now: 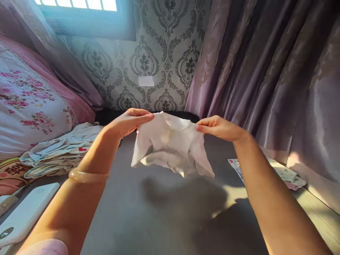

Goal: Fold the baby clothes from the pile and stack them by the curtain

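Observation:
A small white long-sleeved shirt (170,136) hangs in the air, stretched between both hands above a grey surface (127,212). My left hand (130,122) pinches it at the left shoulder, thumb on top. At the other shoulder, my right hand (219,127) grips the cloth between thumb and fingers. Both sleeves droop, and the lower part of the shirt sags and folds underneath. Its shadow falls on the grey surface below.
Left stands a pile of folded clothes (66,148) beside a floral pillow (34,102). A white power bank (29,212) lies near my left forearm. Folded printed cloth (284,173) lies to the right, below purple curtains (252,71). Patterned wallpaper (164,53) is behind.

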Action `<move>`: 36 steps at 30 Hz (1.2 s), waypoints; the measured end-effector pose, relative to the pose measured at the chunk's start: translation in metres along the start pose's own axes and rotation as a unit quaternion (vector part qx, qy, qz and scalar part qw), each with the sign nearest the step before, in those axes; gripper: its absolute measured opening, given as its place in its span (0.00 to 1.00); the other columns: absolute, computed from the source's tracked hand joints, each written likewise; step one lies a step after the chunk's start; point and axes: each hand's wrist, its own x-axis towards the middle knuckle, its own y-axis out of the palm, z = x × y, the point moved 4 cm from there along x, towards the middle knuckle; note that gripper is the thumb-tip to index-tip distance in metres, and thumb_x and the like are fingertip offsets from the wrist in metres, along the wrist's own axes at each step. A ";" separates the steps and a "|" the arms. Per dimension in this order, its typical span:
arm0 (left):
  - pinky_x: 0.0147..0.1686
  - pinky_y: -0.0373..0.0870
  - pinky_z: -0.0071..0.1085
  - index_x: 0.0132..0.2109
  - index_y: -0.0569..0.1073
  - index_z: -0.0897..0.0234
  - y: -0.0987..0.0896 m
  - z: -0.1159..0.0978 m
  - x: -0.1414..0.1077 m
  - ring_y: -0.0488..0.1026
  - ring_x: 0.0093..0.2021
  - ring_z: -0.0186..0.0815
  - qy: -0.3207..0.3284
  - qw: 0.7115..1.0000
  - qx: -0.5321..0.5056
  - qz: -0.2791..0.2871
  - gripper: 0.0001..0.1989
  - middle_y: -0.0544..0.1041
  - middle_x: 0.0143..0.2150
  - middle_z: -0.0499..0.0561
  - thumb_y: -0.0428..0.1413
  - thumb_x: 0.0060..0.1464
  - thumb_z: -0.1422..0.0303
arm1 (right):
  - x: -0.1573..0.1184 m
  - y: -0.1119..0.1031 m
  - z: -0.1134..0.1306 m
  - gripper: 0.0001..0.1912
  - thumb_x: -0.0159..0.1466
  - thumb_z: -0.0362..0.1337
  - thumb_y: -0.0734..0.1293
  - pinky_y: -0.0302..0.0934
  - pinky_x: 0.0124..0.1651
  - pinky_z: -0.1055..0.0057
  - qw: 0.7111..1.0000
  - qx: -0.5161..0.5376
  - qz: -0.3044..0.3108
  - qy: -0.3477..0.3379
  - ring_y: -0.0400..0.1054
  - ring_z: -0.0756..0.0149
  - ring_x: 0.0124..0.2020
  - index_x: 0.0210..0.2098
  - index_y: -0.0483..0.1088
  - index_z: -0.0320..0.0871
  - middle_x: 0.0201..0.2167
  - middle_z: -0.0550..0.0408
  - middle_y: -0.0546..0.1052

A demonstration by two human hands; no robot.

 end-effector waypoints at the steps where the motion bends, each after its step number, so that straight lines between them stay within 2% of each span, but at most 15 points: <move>1: 0.22 0.68 0.30 0.28 0.80 0.65 0.002 0.001 0.000 0.73 0.23 0.37 -0.003 1.000 -0.010 0.014 0.10 0.75 0.24 0.52 0.67 0.43 0.61 | 0.000 0.002 -0.002 0.20 0.55 0.55 0.71 0.64 0.34 0.68 1.000 0.014 0.007 0.004 0.71 0.63 0.32 0.30 0.79 0.43 0.24 0.56 0.77; 4: 0.22 0.67 0.28 0.25 0.80 0.65 0.004 0.007 0.000 0.72 0.23 0.36 -0.005 0.999 0.037 0.038 0.09 0.76 0.23 0.52 0.69 0.38 0.65 | -0.001 0.001 -0.006 0.18 0.54 0.53 0.72 0.64 0.33 0.68 1.000 0.002 -0.023 0.021 0.71 0.63 0.30 0.26 0.78 0.43 0.22 0.57 0.77; 5: 0.22 0.66 0.27 0.25 0.80 0.65 0.005 0.010 0.000 0.72 0.23 0.35 -0.001 0.998 0.045 0.046 0.09 0.77 0.24 0.52 0.69 0.37 0.64 | -0.001 0.003 -0.007 0.18 0.55 0.53 0.72 0.64 0.34 0.69 1.000 0.000 -0.013 0.021 0.71 0.63 0.30 0.26 0.78 0.43 0.23 0.57 0.77; 8: 0.22 0.67 0.28 0.26 0.80 0.64 0.007 0.015 0.002 0.72 0.24 0.35 0.003 0.997 -0.013 0.072 0.12 0.78 0.26 0.53 0.67 0.40 0.59 | -0.002 0.012 -0.008 0.20 0.56 0.54 0.70 0.66 0.37 0.68 0.996 0.043 0.083 0.011 0.72 0.62 0.34 0.32 0.79 0.42 0.29 0.55 0.80; 9: 0.21 0.67 0.28 0.26 0.80 0.63 0.008 0.017 0.003 0.72 0.23 0.35 -0.003 0.997 -0.022 0.075 0.12 0.78 0.25 0.52 0.67 0.40 0.59 | -0.001 0.013 -0.008 0.21 0.57 0.54 0.69 0.66 0.37 0.68 0.995 0.056 0.087 0.010 0.73 0.62 0.34 0.33 0.79 0.42 0.30 0.54 0.80; 12: 0.21 0.65 0.26 0.26 0.79 0.63 0.011 0.019 0.006 0.71 0.23 0.34 -0.011 0.999 0.008 0.044 0.11 0.76 0.22 0.49 0.69 0.37 0.61 | 0.003 0.010 -0.011 0.19 0.57 0.53 0.70 0.65 0.38 0.69 0.998 0.064 0.025 0.008 0.72 0.63 0.34 0.32 0.79 0.43 0.30 0.55 0.80; 15: 0.26 0.69 0.29 0.29 0.80 0.64 0.016 0.017 0.009 0.74 0.26 0.36 0.008 0.998 -0.034 0.043 0.12 0.78 0.26 0.52 0.68 0.40 0.60 | 0.007 0.013 -0.014 0.20 0.56 0.53 0.70 0.66 0.40 0.67 0.996 0.068 0.052 0.005 0.72 0.62 0.36 0.35 0.79 0.43 0.33 0.54 0.81; 16: 0.27 0.70 0.30 0.30 0.80 0.65 0.018 0.017 0.010 0.74 0.27 0.36 0.013 0.998 -0.040 0.049 0.13 0.78 0.27 0.53 0.67 0.41 0.59 | 0.008 0.013 -0.016 0.20 0.56 0.53 0.70 0.66 0.39 0.67 0.997 0.056 0.045 0.008 0.72 0.62 0.36 0.34 0.79 0.42 0.32 0.54 0.80; 19: 0.25 0.68 0.28 0.27 0.79 0.65 0.020 0.019 0.012 0.73 0.25 0.35 0.018 0.999 0.015 0.032 0.11 0.77 0.24 0.50 0.68 0.39 0.61 | 0.009 0.006 -0.022 0.19 0.55 0.54 0.71 0.65 0.36 0.68 0.999 0.018 -0.036 0.020 0.71 0.64 0.32 0.29 0.79 0.43 0.28 0.55 0.79; 23: 0.26 0.68 0.29 0.31 0.80 0.64 0.024 0.020 0.014 0.73 0.26 0.35 0.032 0.998 -0.033 0.032 0.16 0.78 0.27 0.52 0.66 0.41 0.55 | 0.008 0.009 -0.028 0.21 0.56 0.54 0.70 0.65 0.36 0.68 0.998 0.065 -0.019 0.011 0.71 0.64 0.33 0.36 0.79 0.42 0.32 0.53 0.80; 25: 0.23 0.65 0.27 0.32 0.80 0.65 0.025 0.022 0.016 0.71 0.24 0.33 0.029 0.999 -0.021 0.012 0.18 0.77 0.27 0.52 0.66 0.42 0.54 | 0.010 0.005 -0.033 0.20 0.56 0.52 0.70 0.64 0.34 0.69 0.995 0.052 -0.088 0.018 0.70 0.64 0.31 0.34 0.79 0.41 0.30 0.53 0.79; 27: 0.21 0.61 0.25 0.33 0.80 0.66 0.024 0.025 0.019 0.68 0.23 0.31 0.035 0.998 0.024 -0.041 0.19 0.76 0.25 0.50 0.66 0.42 0.54 | 0.011 0.002 -0.037 0.18 0.57 0.50 0.70 0.63 0.33 0.70 0.987 0.034 -0.157 0.019 0.69 0.66 0.30 0.32 0.78 0.41 0.28 0.54 0.78; 28: 0.21 0.60 0.24 0.34 0.80 0.67 0.023 0.025 0.021 0.68 0.23 0.30 0.044 0.996 0.039 -0.065 0.19 0.75 0.25 0.50 0.65 0.42 0.54 | 0.012 0.002 -0.038 0.17 0.57 0.50 0.69 0.63 0.33 0.71 0.985 0.030 -0.170 0.015 0.68 0.66 0.30 0.32 0.78 0.41 0.28 0.54 0.78; 31: 0.24 0.61 0.25 0.36 0.80 0.68 0.022 0.026 0.025 0.69 0.26 0.31 0.069 0.991 0.043 -0.103 0.21 0.76 0.26 0.49 0.63 0.44 0.53 | 0.015 0.003 -0.039 0.17 0.58 0.48 0.69 0.61 0.32 0.72 0.984 0.028 -0.174 0.002 0.67 0.67 0.29 0.32 0.78 0.40 0.27 0.56 0.77; 36: 0.25 0.63 0.25 0.37 0.79 0.69 0.022 0.020 0.027 0.70 0.27 0.32 0.095 0.990 0.036 -0.103 0.22 0.76 0.28 0.51 0.63 0.44 0.52 | 0.016 0.000 -0.040 0.17 0.58 0.49 0.69 0.58 0.29 0.74 0.982 0.027 -0.188 0.009 0.65 0.69 0.27 0.30 0.77 0.39 0.23 0.58 0.74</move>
